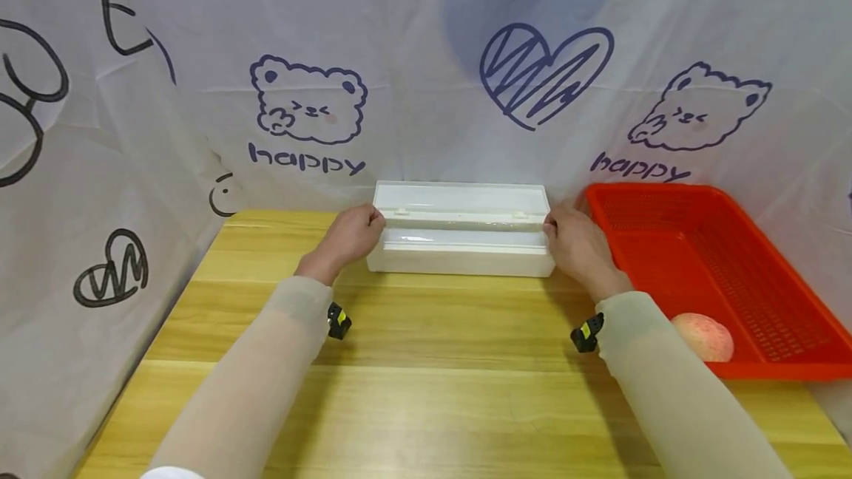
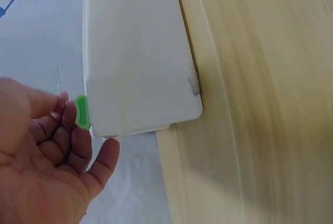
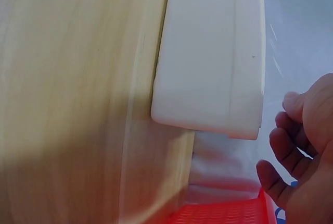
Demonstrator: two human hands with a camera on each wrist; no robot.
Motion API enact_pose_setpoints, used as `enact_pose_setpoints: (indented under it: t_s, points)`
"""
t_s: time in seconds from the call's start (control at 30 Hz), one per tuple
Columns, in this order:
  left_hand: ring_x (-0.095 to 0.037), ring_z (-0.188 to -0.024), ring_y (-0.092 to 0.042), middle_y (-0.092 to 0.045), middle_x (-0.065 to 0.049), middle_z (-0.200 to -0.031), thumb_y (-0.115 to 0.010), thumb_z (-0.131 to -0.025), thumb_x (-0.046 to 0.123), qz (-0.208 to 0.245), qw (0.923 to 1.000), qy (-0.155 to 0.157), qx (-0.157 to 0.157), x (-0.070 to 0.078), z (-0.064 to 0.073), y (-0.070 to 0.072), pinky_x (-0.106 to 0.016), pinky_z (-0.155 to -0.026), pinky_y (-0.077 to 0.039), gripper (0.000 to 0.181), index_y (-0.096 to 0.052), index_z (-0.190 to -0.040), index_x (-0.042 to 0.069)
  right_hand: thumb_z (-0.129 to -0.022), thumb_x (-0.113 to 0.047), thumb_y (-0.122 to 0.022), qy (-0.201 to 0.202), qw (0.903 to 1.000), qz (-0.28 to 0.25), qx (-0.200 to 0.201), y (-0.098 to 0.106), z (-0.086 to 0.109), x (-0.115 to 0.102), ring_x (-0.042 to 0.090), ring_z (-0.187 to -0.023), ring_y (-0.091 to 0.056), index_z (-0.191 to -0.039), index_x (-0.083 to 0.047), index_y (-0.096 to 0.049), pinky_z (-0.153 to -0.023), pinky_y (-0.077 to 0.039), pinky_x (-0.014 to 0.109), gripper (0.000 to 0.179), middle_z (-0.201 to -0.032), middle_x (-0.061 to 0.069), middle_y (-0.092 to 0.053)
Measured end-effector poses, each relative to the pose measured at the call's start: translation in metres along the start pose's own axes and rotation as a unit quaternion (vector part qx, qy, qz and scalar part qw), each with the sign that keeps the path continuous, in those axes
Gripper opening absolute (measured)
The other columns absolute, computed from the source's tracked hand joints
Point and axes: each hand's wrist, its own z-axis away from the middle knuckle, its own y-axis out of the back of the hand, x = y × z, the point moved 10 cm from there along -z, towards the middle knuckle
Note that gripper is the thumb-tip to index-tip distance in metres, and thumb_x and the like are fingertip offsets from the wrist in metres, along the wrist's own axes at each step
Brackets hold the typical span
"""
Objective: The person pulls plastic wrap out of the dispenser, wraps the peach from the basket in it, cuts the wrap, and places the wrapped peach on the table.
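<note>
A long white cling film dispenser (image 1: 459,263) stands at the back of the wooden table, its lid (image 1: 459,194) tilted up against the curtain. A glossy strip of clear cling film (image 1: 466,226) spans the box between both hands. My left hand (image 1: 354,233) pinches the film at the box's left end, thumb against fingers. At the right end my right hand (image 1: 579,246) pinches the film's other side. Faint shiny streaks of film show beside the box in both wrist views. A green piece (image 2: 82,112) sits at the box's edge by the left fingers.
A red plastic basket (image 1: 672,242) stands on the right, close to the right forearm. In its near end lies a peach (image 1: 704,337). A printed white curtain (image 1: 426,94) hangs behind the wooden table (image 1: 433,390) and along its left side.
</note>
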Motion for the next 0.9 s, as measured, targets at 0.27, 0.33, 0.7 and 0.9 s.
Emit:
enact_pose_setpoints:
  t_s: [0.27, 0.33, 0.7, 0.9]
  points:
    - [-0.025, -0.085, -0.057, -0.067, -0.009, -0.096, -0.071, -0.102, 0.023, -0.033, 0.9992, -0.021, 0.001, 0.006, 0.0, 0.0, -0.035, -0.074, -0.05, 0.017, -0.066, -0.1, 0.007, -0.11, -0.018, -0.054, 0.002, 1.0, -0.004, 0.008, -0.001, -0.001, 0.004, 0.039, -0.091, -0.056, -0.117, -0.001, -0.061, -0.087, -0.051, 0.053, 0.02, -0.103, 0.02, -0.064]
    - [-0.025, -0.086, -0.057, -0.067, -0.01, -0.095, -0.07, -0.103, 0.02, -0.056, 0.9977, -0.033, 0.019, 0.01, -0.001, 0.003, -0.037, -0.077, -0.049, 0.014, -0.067, -0.099, 0.006, -0.11, -0.019, -0.054, 0.004, 0.9999, 0.004, 0.013, 0.0, -0.001, 0.003, 0.039, -0.09, -0.057, -0.117, -0.001, -0.061, -0.086, -0.051, 0.053, 0.02, -0.102, 0.021, -0.065]
    - [-0.026, -0.085, -0.059, -0.067, -0.008, -0.094, -0.067, -0.106, 0.022, -0.049, 0.9902, -0.032, 0.127, 0.032, 0.003, 0.024, -0.038, -0.077, -0.05, 0.016, -0.066, -0.098, 0.008, -0.111, -0.02, -0.051, -0.059, 0.9973, -0.019, 0.039, 0.014, -0.005, 0.004, 0.041, -0.092, -0.057, -0.12, 0.001, -0.058, -0.086, -0.054, 0.054, 0.024, -0.105, 0.023, -0.063]
    - [-0.025, -0.079, -0.059, -0.067, -0.007, -0.091, -0.064, -0.107, 0.024, -0.023, 0.9893, -0.02, 0.143, 0.039, 0.006, 0.033, -0.036, -0.069, -0.05, 0.016, -0.065, -0.099, 0.011, -0.112, -0.02, -0.05, -0.062, 0.9937, -0.091, 0.017, 0.022, -0.005, -0.001, 0.038, -0.095, -0.057, -0.12, 0.001, -0.057, -0.085, -0.054, 0.047, 0.024, -0.106, 0.022, -0.062]
